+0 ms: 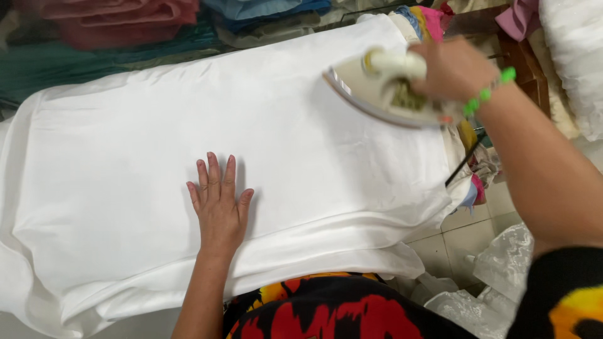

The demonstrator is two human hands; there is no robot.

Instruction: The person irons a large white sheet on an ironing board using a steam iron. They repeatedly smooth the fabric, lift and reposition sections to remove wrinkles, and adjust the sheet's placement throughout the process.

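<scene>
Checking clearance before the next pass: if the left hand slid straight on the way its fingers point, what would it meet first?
Only white fabric lies ahead of the left hand; past its far edge, probably the folded pink cloth.

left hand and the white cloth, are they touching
Touching. The head view shows the left hand lying flat, palm down, fingers spread on the white cloth, with no gap under it.

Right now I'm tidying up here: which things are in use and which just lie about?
In use: iron held in right hand; white cloth pressed flat under left hand.
Lying about: pink folded cloth; blue folded cloth; white lace fabric.
</scene>
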